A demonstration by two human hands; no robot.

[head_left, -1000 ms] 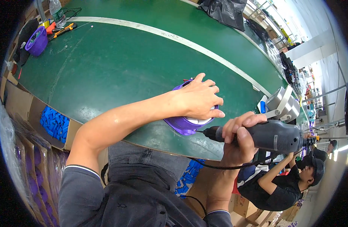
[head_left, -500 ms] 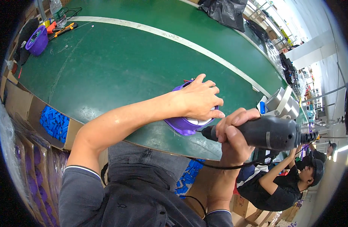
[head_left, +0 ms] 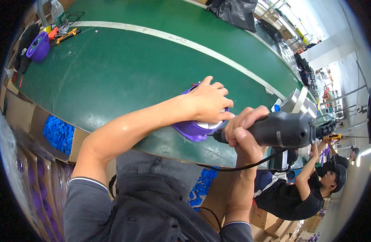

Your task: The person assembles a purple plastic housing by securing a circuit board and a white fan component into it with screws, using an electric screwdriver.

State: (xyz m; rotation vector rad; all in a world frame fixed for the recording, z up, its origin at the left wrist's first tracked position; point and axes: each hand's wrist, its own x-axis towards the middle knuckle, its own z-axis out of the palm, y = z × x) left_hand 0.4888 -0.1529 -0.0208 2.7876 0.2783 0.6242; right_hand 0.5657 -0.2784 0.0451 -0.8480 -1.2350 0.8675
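My left hand [head_left: 209,101] lies across the top of a round purple housing [head_left: 189,131] with a white inner part, steadying it on the green table [head_left: 125,72]. Its fingers reach toward the far rim, and its thumb rests over the white part. In my right hand [head_left: 246,131] is a black electric screwdriver [head_left: 282,129], gripped round its front end and held nearly level. The tool's thin bit points left and meets, or almost meets, the near right side of the housing; contact is hard to tell.
A black cable [head_left: 250,167] hangs below the screwdriver. To the right stands a silver cylinder [head_left: 296,104]. At far left are a purple tub [head_left: 39,48], a bottle [head_left: 60,17] and a utility knife [head_left: 68,36]. Blue pieces [head_left: 58,135] fill a carton. A co-worker [head_left: 300,191] is at right.
The housing, both my hands and the screwdriver appear slightly further left and up in the picture. My grip on each thing stays the same.
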